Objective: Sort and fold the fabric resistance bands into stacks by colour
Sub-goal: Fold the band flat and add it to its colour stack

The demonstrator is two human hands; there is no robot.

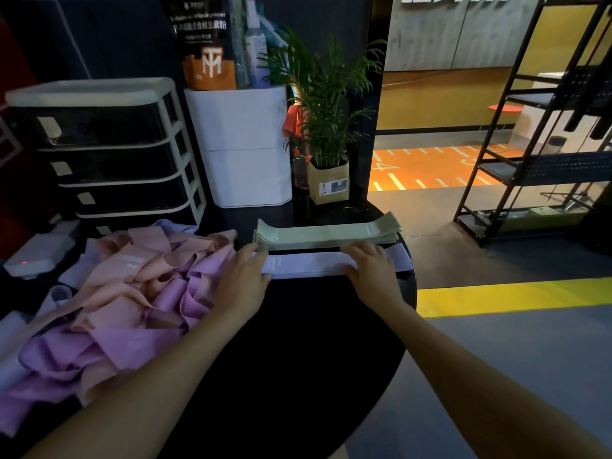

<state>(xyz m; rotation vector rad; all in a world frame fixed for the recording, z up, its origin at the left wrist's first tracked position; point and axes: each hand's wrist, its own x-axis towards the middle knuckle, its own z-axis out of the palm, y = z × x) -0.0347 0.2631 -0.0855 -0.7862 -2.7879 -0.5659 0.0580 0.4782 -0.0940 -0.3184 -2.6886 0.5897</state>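
A neat stack of green bands (328, 234) lies flat near the far edge of the black round table (308, 342). Just in front of it lies a flat pale lavender band (306, 264). My left hand (243, 283) rests palm down on that band's left end, fingers spread. My right hand (372, 271) presses on its right part, fingers flat; the band's right tip sticks out beyond it. A loose heap of peach bands (132, 270) and purple bands (99, 349) covers the table's left side, with some pale ones at its edges.
Behind the heap stands a drawer unit (106, 150). A white container (245, 144) and a potted plant (328, 134) stand at the back. A small white device (36, 253) sits at far left. A black shelf rack (543, 144) stands on the floor to the right.
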